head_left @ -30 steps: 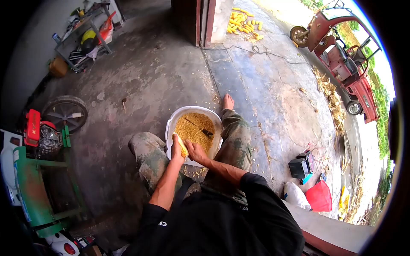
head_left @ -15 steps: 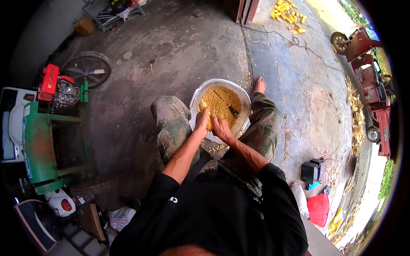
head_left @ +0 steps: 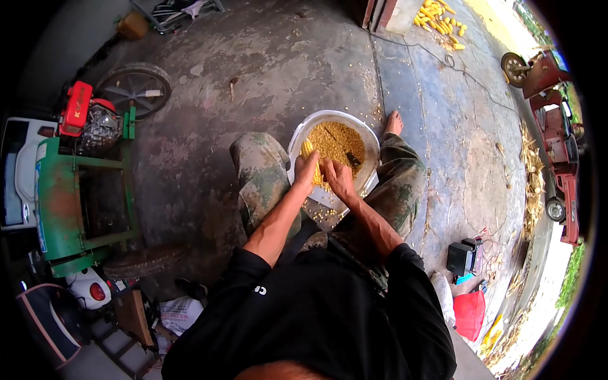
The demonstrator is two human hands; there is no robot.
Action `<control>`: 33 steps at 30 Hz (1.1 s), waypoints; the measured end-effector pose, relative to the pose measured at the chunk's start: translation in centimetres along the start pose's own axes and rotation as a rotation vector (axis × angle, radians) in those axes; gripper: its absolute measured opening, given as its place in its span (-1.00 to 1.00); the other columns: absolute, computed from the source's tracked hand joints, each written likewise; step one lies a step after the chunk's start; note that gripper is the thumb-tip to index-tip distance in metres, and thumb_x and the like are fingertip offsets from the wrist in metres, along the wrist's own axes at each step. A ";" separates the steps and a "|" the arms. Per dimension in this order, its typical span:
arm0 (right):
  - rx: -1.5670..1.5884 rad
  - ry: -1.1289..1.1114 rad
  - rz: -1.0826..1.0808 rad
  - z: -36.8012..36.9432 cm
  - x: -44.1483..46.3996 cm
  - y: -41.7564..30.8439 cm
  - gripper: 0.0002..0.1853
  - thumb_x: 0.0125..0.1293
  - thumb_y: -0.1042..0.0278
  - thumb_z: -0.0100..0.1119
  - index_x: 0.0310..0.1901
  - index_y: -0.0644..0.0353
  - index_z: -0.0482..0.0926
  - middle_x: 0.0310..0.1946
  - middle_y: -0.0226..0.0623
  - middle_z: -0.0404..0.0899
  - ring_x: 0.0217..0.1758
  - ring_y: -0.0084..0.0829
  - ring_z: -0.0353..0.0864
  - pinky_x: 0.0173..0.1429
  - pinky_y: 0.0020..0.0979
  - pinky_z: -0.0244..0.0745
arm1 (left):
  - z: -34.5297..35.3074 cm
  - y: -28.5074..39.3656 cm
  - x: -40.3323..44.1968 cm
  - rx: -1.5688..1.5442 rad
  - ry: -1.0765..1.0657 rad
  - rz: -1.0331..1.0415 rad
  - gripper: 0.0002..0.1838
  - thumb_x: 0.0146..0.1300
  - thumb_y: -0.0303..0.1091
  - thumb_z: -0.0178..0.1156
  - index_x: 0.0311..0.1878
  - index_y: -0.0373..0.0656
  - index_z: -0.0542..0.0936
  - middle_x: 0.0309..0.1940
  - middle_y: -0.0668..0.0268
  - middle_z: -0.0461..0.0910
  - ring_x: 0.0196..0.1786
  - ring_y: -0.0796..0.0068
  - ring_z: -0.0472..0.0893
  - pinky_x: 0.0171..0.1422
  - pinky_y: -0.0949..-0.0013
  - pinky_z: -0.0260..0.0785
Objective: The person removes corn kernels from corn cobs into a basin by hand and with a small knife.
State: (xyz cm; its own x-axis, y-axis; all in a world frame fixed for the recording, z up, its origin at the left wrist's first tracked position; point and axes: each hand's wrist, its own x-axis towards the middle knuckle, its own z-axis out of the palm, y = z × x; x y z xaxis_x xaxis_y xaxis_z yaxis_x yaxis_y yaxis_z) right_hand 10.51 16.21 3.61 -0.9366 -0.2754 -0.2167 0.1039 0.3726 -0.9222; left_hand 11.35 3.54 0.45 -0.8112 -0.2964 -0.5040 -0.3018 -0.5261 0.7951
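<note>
My left hand (head_left: 305, 170) is wrapped round a yellow corn cob (head_left: 307, 148), whose upper end sticks out past the fingers. Against the cob's right side, my right hand (head_left: 339, 178) is closed with its fingers curled and thumb pressed in; its fingertips are partly hidden. Both hands are over the near part of a white bucket (head_left: 373, 142) between my knees. Loose corn kernels (head_left: 345, 134) fill much of it. On them lies a thin tool with a dark handle (head_left: 353, 159), its exact kind unclear. More kernels are scattered below the bucket's near side.
To the left stands a green machine (head_left: 60, 202) with a red engine (head_left: 77, 107) and a wheel (head_left: 134, 92). Corn cobs (head_left: 440, 18) lie in a heap at the upper right, near a cable (head_left: 449, 61). A black box (head_left: 460, 258) and red bag (head_left: 469, 315) are at right.
The whole view has shifted slightly with my head. My right hand has turned a little on the cob, and more of the cob shows above my left hand.
</note>
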 end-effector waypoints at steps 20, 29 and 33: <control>0.325 -0.185 0.122 -1.9 1.9 0.8 -0.53 0.44 -0.06 0.09 -0.08 0.29 0.60 -0.38 -0.49 0.47 -0.31 -0.64 0.41 -0.25 -0.54 0.36 | 1.2 -0.8 -1.4 0.662 -0.044 0.206 -0.56 0.12 -0.18 0.26 -0.06 -0.35 0.54 -0.24 0.18 0.63 -0.24 0.35 0.62 -0.16 0.32 0.48; 0.391 -0.120 0.116 -1.8 2.3 2.8 -0.60 0.49 0.02 0.01 -0.20 0.25 0.59 -0.45 -0.47 0.47 -0.39 -0.60 0.44 -0.30 -0.52 0.39 | 0.5 -0.8 -1.2 0.263 -0.247 -0.164 -0.56 0.35 -0.01 0.11 -0.05 -0.26 0.58 -0.26 0.33 0.58 -0.42 0.61 0.53 -0.40 0.46 0.37; 0.401 -0.066 0.071 -0.8 2.8 5.0 -0.61 0.48 0.04 0.03 -0.12 0.26 0.58 -0.39 -0.44 0.50 -0.33 -0.56 0.50 -0.22 -0.49 0.48 | 0.3 -1.2 -1.1 0.348 -0.268 -0.084 -0.54 0.37 0.03 0.12 -0.08 -0.26 0.60 -0.28 0.34 0.58 -0.40 0.59 0.54 -0.38 0.43 0.39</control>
State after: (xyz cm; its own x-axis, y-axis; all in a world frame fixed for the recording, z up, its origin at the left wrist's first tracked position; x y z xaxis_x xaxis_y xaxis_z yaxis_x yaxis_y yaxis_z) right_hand 8.16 18.03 -1.36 -0.9003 -0.3227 -0.2921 0.3017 0.0208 -0.9532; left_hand 12.52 4.71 0.15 -0.8641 -0.0232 -0.5028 -0.4853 -0.2266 0.8445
